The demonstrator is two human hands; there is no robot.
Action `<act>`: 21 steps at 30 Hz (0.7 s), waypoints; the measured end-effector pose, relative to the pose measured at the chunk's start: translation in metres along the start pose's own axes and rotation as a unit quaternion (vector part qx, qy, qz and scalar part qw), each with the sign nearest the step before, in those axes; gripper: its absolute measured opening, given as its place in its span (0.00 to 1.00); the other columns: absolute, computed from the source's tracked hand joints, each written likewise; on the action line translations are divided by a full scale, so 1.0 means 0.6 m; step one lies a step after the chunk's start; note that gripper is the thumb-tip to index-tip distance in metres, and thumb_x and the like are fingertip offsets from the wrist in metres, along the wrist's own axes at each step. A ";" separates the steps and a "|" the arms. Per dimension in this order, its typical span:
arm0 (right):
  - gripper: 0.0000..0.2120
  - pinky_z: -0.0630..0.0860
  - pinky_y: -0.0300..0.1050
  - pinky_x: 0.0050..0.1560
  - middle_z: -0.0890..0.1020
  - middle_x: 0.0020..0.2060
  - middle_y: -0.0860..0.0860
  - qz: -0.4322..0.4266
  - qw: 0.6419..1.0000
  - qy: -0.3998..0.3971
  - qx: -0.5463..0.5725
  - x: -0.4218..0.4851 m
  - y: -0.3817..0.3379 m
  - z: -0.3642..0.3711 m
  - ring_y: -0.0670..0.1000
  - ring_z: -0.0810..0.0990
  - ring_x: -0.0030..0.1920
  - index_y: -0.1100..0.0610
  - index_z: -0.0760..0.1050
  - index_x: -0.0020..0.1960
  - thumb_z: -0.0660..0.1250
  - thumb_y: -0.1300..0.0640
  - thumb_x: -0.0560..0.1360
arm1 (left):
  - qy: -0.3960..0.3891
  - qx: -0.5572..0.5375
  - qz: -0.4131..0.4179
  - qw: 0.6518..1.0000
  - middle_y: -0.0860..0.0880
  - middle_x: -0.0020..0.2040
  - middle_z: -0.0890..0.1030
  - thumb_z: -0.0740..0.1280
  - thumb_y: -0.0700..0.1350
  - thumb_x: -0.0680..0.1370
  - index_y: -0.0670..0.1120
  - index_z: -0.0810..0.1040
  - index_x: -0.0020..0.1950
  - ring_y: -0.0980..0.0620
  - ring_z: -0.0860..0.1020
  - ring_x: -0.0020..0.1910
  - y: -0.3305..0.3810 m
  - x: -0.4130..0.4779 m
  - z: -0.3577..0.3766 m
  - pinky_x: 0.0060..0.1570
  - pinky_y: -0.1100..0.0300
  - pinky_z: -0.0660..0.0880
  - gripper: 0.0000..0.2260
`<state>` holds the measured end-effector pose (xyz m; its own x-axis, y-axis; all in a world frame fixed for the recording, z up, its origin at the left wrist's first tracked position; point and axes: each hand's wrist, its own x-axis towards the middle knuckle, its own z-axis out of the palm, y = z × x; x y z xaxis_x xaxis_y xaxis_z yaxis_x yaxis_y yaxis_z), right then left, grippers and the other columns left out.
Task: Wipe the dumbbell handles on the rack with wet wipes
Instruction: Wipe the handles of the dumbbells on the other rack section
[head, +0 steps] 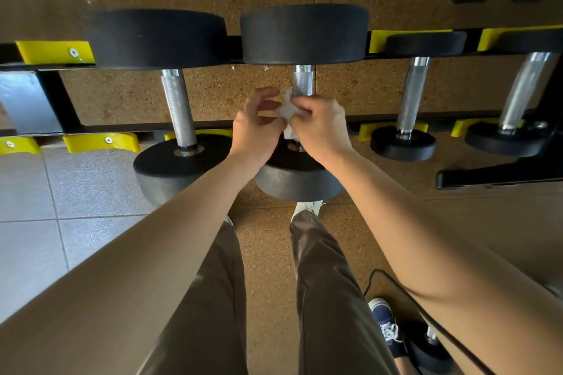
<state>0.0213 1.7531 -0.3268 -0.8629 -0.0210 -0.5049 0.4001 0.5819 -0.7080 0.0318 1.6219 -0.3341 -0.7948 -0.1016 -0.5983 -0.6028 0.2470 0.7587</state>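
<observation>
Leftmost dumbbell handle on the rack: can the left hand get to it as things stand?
Probably yes. The left hand, at the wet wipe with the right hand, sits just right of that handle; only open air lies between them.

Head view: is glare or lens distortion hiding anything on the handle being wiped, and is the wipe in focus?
Head view: fisheye bows the rack rail and stretches the forearms; light is soft, no hard shadows; chrome glints on the far-right handle, yet the middle handle shows its knurling sharply; the wet wipe is nearly blown-out white, its folds hard to read.
</observation>
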 end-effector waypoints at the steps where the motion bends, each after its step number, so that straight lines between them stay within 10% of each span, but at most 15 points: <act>1: 0.13 0.72 0.28 0.40 0.85 0.46 0.47 0.003 1.000 -0.029 -0.005 -0.004 0.002 -0.001 0.43 0.80 0.40 0.53 0.84 0.58 0.66 0.64 0.78 | -0.005 0.033 0.032 0.999 0.55 0.56 0.81 0.70 0.38 0.76 0.54 0.76 0.65 0.59 0.80 0.55 0.000 -0.002 0.000 0.52 0.68 0.77 0.20; 5: 0.18 0.73 0.26 0.43 0.84 0.46 0.45 0.029 0.996 -0.079 -0.009 -0.019 0.020 -0.017 0.42 0.81 0.44 0.50 0.84 0.57 0.62 0.67 0.78 | -0.040 0.145 0.080 0.985 0.53 0.54 0.82 0.75 0.43 0.73 0.50 0.82 0.58 0.56 0.78 0.53 -0.015 -0.004 0.012 0.45 0.77 0.69 0.15; 11: 0.12 0.80 0.47 0.47 0.79 0.49 0.49 0.012 0.995 0.103 0.004 -0.043 0.053 0.009 0.48 0.80 0.46 0.52 0.82 0.53 0.69 0.63 0.73 | 0.028 0.145 -0.007 0.989 0.56 0.43 0.82 0.75 0.41 0.74 0.51 0.84 0.49 0.62 0.78 0.40 -0.009 0.010 0.024 0.33 0.75 0.71 0.07; 16: 0.20 0.81 0.43 0.49 0.79 0.57 0.45 0.022 0.995 0.100 -0.011 -0.032 0.050 0.012 0.43 0.79 0.52 0.50 0.74 0.65 0.73 0.55 0.74 | 0.144 0.046 -0.095 0.984 0.53 0.47 0.84 0.74 0.46 0.77 0.50 0.83 0.53 0.56 0.84 0.44 0.017 0.050 -0.004 0.40 0.64 0.81 0.06; 21: 0.20 0.80 0.41 0.48 0.81 0.57 0.44 0.020 0.994 0.110 -0.005 -0.031 0.048 0.013 0.42 0.80 0.50 0.51 0.74 0.65 0.72 0.55 0.75 | 0.045 -0.036 -0.105 0.993 0.48 0.45 0.86 0.76 0.38 0.74 0.49 0.83 0.47 0.52 0.87 0.43 0.033 0.062 0.013 0.48 0.56 0.84 0.07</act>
<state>0.0514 1.7637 -0.3414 -0.8937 0.1792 -0.4113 0.4327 0.5864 -0.6848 -0.0089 1.6307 -0.3432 -0.6529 -0.2307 -0.7215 -0.7561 0.1421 0.6388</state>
